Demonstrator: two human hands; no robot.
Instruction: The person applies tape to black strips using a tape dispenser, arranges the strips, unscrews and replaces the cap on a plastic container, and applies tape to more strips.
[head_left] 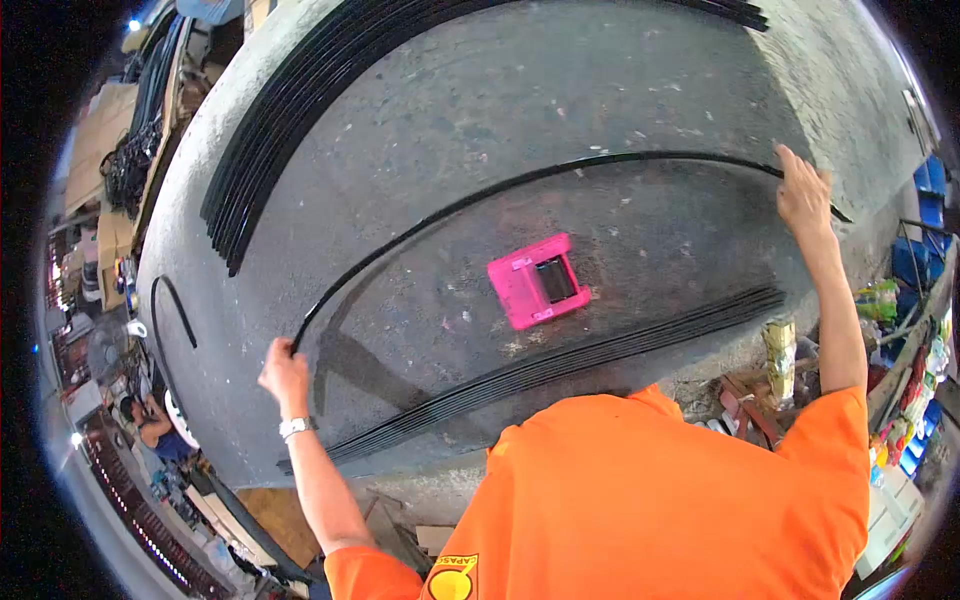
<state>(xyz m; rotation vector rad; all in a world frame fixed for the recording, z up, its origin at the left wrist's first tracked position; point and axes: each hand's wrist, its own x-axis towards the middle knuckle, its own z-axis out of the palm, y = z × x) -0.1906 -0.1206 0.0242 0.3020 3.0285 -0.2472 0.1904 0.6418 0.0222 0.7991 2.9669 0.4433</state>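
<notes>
One long black strip (480, 198) arches over the dark worktop (450, 130) between my two hands. My left hand (286, 378) is closed round its left end, a wristwatch on that wrist. Near the strip's right end, my right hand (803, 190) grips it, and a short tip sticks out past the fingers. Below the arch lies a pink tray (515, 290) with a dark object (553, 280) in it. A bundle of thin black strips (560, 372) runs along the near edge, close to my body.
A curved stack of black strips (290, 110) lies at the far side. A bent black piece (160, 330) rests at the left. Another person (155, 428) is beyond the left edge. Blue bins (930, 200) and clutter stand at the right.
</notes>
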